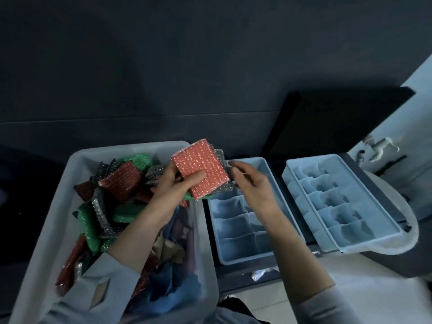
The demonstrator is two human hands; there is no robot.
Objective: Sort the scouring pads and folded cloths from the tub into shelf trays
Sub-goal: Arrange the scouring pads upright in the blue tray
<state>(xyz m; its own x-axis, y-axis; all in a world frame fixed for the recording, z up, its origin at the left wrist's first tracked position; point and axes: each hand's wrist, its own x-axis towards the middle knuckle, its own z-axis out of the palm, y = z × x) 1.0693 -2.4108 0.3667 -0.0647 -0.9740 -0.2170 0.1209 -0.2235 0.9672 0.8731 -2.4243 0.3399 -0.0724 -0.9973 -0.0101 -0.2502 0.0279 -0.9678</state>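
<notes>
Gripping a stack of scouring pads (201, 172), red one on top, the left hand (174, 183) holds it above the grey tub's (77, 160) right rim, thumb pressed on its face. The right hand (253, 185) pinches the stack's right edge over the near blue divided tray (268, 174). More pads (117, 183) and folded cloths (177, 284) lie in the tub; a second tray (306, 164) sits further right.

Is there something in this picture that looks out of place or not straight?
Yes. The right-hand divided tray sits askew, turned at an angle to the other tray, with its near end jutting over a round white surface. Otherwise nothing looks spilled or damaged.
</notes>
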